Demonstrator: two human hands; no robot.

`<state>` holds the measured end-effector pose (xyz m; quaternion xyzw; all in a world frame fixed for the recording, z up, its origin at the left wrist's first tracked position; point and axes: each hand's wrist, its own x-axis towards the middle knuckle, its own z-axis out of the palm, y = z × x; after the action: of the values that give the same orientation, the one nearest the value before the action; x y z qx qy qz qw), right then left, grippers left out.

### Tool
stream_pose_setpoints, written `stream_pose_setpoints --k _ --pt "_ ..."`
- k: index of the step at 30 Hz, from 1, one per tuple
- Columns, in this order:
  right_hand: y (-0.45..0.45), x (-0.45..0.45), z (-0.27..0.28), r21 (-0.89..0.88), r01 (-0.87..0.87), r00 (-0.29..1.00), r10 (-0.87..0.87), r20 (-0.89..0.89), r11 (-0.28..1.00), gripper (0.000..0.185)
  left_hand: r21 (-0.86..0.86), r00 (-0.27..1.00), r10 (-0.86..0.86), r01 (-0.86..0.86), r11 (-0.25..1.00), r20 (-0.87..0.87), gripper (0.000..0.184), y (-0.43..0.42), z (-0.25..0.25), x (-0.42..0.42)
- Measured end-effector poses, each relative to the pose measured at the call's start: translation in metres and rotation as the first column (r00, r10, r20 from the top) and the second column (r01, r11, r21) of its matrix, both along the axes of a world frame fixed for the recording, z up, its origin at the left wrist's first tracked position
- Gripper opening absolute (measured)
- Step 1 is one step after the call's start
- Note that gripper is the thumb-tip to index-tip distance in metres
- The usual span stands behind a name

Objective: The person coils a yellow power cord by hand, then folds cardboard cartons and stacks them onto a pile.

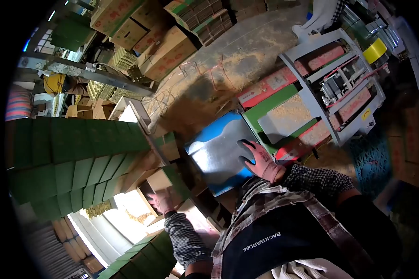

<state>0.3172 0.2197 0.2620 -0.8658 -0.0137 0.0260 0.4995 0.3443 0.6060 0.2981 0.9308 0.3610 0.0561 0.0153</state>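
My right hand, in a pink glove with dark fingertips, is over the right part of a blue table with a worn grey top. Its fingers are spread and hold nothing. Lower left, my left hand, also in a pink glove, is at the near side of a brown box with a green side. Its fingertips are partly hidden there, and whether they grip the box cannot be made out. A red, green and grey machine stands against the far right side of the blue table.
Stacked green boxes rise at the left, beside a brightly lit white surface. Large cartons stand at the back. Loose straps lie on the dusty floor. Yellow tape and a blue net-like basket are at the right.
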Motion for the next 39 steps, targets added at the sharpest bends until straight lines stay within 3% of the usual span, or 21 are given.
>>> stream_pose_setpoints --k 2,3,6,8,10,12,14,15,18,21,23,24,26,28,30,31,33,34,35,37,39 --pt "0.004 0.005 0.003 0.030 -0.004 1.000 0.004 0.009 1.000 0.060 -0.403 0.989 -0.137 0.104 0.909 -0.055 0.048 0.037 0.008 -0.004" --pt "0.005 0.007 0.007 0.038 -0.008 1.000 0.008 0.009 0.999 0.060 -0.714 0.953 -0.205 0.304 0.630 0.225 0.041 0.019 0.023 0.005" --pt "0.012 0.014 0.020 0.178 -0.023 0.999 0.019 0.026 0.984 0.060 -0.239 0.903 -0.373 0.322 0.916 -0.212 0.041 -0.068 0.070 0.015" --pt "0.020 0.018 0.009 0.299 -0.023 1.000 0.016 0.026 0.954 0.058 -0.598 0.862 -0.506 0.424 0.680 0.035 0.046 -0.111 0.087 0.009" --pt "0.026 0.031 -0.009 0.437 -0.043 0.998 0.061 -0.027 0.899 0.058 -0.919 0.819 -0.544 0.338 0.202 0.182 0.051 -0.137 0.083 -0.008" --pt "0.031 0.051 -0.046 -0.022 -0.300 0.930 0.287 -0.231 0.954 0.063 -0.684 0.524 -0.843 0.658 0.314 0.117 0.054 -0.135 0.043 -0.033" --pt "0.027 0.053 -0.027 -0.547 -0.567 0.821 0.374 -0.431 0.616 0.070 -0.544 0.402 -0.885 0.700 0.462 -0.234 0.054 -0.131 0.015 -0.046" --pt "0.024 0.056 -0.027 -0.659 -0.552 0.830 0.417 -0.371 0.511 0.069 -0.677 0.460 -0.880 0.613 0.407 -0.113 0.059 -0.116 -0.023 -0.042" --pt "0.028 0.125 0.051 -0.140 -0.676 0.532 0.348 -0.772 0.724 0.062 -0.199 0.574 -0.795 0.771 0.605 -0.193 0.082 -0.120 -0.032 -0.011" --pt "0.056 0.144 0.038 0.032 -0.276 0.956 0.278 -0.095 0.961 0.055 -0.314 0.932 -0.326 0.265 0.912 -0.158 0.116 -0.105 -0.096 0.003" --pt "0.072 0.139 0.053 -0.244 -0.096 0.913 0.183 0.366 0.965 0.061 -0.819 0.964 -0.072 0.256 0.514 0.257 0.095 -0.093 -0.152 -0.017" --pt "0.068 0.125 0.034 -0.416 -0.187 0.896 0.328 0.300 0.890 0.063 -0.915 0.919 0.134 0.338 0.220 0.372 0.089 -0.103 -0.156 -0.026" --pt "0.051 0.083 -0.016 -0.697 -0.351 0.826 0.558 0.084 0.625 0.067 -0.939 0.886 0.311 0.325 0.117 0.345 0.082 -0.108 -0.175 -0.030" --pt "0.020 0.040 -0.036 -0.604 -0.342 0.853 0.508 0.122 0.720 0.067 -0.957 0.926 0.284 0.280 -0.070 0.250 0.078 -0.119 -0.190 -0.028" --pt "0.006 0.020 -0.033 -0.557 -0.165 0.978 0.208 0.013 0.814 0.068 -0.931 0.980 -0.079 0.199 0.305 0.184 0.078 -0.174 -0.159 -0.016" --pt "-0.001 0.015 -0.026 -0.516 -0.086 0.996 0.094 -0.012 0.852 0.067 -0.764 0.893 -0.342 0.434 0.477 0.294 0.081 -0.196 -0.192 -0.018" --pt "-0.018 0.012 -0.015 -0.406 -0.170 0.980 0.195 0.022 0.898 0.065 -0.877 0.891 -0.093 0.412 -0.249 0.445 0.074 -0.258 -0.218 -0.017" --pt "-0.014 0.006 -0.008 -0.367 -0.183 0.976 0.212 0.041 0.912 0.065 -0.779 0.965 0.135 0.260 -0.571 0.223 0.069 -0.271 -0.172 -0.017" --pt "-0.008 0.002 -0.001 -0.279 -0.167 0.979 0.193 0.068 0.946 0.067 -0.865 0.909 -0.118 0.331 -0.376 0.399 0.064 -0.266 -0.200 -0.022" --pt "0.004 0.003 0.010 -0.128 -0.155 0.980 0.169 0.107 0.980 0.067 -0.943 0.944 -0.220 0.181 -0.281 0.247 0.047 -0.249 -0.141 -0.017" --pt "0.021 -0.001 0.022 -0.025 -0.157 0.982 0.158 0.102 0.987 0.066 -0.947 0.946 -0.058 0.313 -0.072 0.318 0.042 -0.221 -0.121 -0.043"
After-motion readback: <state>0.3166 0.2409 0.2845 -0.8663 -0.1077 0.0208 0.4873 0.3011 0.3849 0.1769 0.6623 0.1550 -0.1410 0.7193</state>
